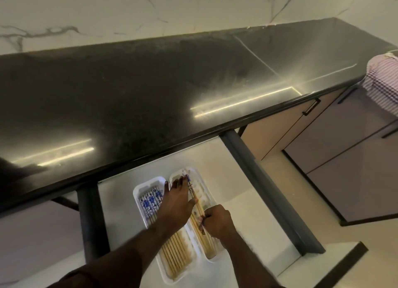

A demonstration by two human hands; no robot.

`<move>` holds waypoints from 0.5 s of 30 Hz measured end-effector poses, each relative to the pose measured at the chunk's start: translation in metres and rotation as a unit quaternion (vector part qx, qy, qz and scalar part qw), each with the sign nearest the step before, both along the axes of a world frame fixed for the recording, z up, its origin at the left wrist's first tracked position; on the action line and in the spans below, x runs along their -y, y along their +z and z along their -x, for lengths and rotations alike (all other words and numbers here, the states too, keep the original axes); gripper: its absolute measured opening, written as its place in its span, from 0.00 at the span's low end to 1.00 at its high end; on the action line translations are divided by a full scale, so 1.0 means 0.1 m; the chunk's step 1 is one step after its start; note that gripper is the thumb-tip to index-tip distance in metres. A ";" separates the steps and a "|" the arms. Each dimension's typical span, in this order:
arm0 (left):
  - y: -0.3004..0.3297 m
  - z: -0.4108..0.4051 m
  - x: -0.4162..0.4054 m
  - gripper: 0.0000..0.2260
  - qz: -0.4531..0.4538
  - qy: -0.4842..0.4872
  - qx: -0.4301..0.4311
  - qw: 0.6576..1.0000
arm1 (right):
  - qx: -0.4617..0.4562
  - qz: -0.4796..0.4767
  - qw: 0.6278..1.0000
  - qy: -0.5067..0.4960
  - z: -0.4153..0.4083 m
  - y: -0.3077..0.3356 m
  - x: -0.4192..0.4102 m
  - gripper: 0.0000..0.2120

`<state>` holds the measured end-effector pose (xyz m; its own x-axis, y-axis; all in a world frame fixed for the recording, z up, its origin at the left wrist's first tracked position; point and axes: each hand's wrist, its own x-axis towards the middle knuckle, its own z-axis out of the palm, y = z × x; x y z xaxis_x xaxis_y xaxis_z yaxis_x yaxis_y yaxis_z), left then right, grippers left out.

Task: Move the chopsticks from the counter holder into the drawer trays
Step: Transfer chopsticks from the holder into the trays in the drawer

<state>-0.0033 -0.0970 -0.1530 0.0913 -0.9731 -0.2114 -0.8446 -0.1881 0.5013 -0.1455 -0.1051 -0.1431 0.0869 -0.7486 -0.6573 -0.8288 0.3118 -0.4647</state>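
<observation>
Two white trays lie side by side in the open drawer (241,199). The left tray (137,193) holds several wooden chopsticks (172,257) with blue-and-white patterned ends. The right tray (199,177) holds a few chopsticks (195,196) of the same kind. My left hand (175,203) reaches across both trays with fingers stretched out, its fingertips touching the patterned ends in the right tray. My right hand (216,222) grips the chopsticks in the right tray near their middle. No counter holder is in view.
A dark polished counter (150,89) overhangs the drawer's back, with a marble wall behind it. Dark drawer rails (265,184) run along both sides. Cabinet doors with black handles (311,107) stand to the right. A pink checked cloth (383,81) hangs at the counter's right end.
</observation>
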 end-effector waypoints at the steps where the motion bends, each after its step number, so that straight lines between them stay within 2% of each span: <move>1: -0.02 0.01 0.00 0.30 0.000 -0.018 0.028 0.999 | -0.007 -0.001 1.000 0.007 -0.01 -0.04 0.00 0.08; 4: -0.06 0.05 0.02 0.24 -0.020 -0.079 0.111 0.991 | -0.022 -0.003 1.000 0.015 0.00 -0.17 0.00 0.10; 9: -0.04 0.14 0.08 0.24 -0.057 -0.133 0.212 0.966 | -0.055 0.008 0.998 0.040 -0.01 -0.29 0.01 0.12; 15: -0.04 0.19 0.13 0.20 -0.091 -0.193 0.265 0.941 | -0.087 0.029 0.994 0.051 -0.07 -0.35 0.00 0.11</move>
<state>-0.0224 -0.1102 -0.1569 -0.1214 -0.9076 -0.4018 -0.9898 0.1409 -0.0192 -0.1381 -0.1048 -0.1777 0.0522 -0.7789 -0.6250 -0.9243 0.1992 -0.3254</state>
